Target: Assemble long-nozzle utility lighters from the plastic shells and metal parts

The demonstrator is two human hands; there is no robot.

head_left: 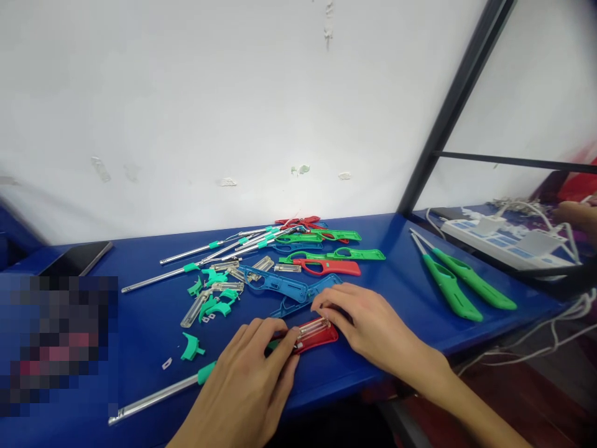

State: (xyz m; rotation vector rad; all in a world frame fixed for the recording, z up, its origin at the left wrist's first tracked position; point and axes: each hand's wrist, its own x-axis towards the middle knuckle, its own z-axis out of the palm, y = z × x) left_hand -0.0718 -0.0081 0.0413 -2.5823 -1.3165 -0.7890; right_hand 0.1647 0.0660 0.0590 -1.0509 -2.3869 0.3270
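Near the table's front edge lies a red lighter shell half with a clear fuel tank in it. My left hand is closed around the shell's left part, covering much of it. From under that hand a silver lighter tube with a green collar points left. My right hand pinches the tank's right end, its thumb and forefinger close together. Just behind are blue shell halves. Green triggers, small white pieces and loose clear tanks lie to the left.
Several silver tubes and green and red shell halves are piled toward the wall. Two green lighters lie at the right, near a black metal post. Beyond it sits a white power strip. A phone rests at the left.
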